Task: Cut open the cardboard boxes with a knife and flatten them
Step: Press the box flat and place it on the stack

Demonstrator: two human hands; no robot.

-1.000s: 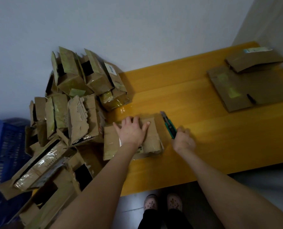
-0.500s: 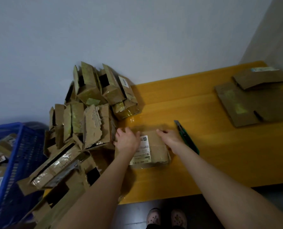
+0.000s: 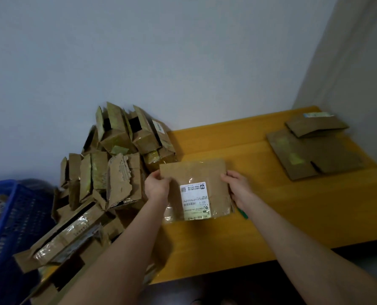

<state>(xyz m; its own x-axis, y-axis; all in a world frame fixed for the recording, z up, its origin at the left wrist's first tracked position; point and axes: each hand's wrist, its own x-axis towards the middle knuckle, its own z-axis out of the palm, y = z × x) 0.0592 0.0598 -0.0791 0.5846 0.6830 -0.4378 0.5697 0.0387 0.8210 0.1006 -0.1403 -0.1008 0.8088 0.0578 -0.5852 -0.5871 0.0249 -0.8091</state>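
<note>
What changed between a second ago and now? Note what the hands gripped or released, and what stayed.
The right hand let go of the green knife, which now lies on the table by the wrist. It and the left hand gripped the labelled box by its sides and tipped it up. The pile of boxes and the flattened cardboard stayed.

The cardboard box point(image 3: 196, 172) is plain brown, its white label point(image 3: 195, 200) printed with black text and barcodes. The bench point(image 3: 293, 221) is orange-yellow with faint wood grain, and the knife point(image 3: 243, 213) shows green. The piled boxes point(image 3: 117, 164) are brown with yellow-green tape patches; the crate point(image 3: 18, 216) is blue, finely latticed.
</note>
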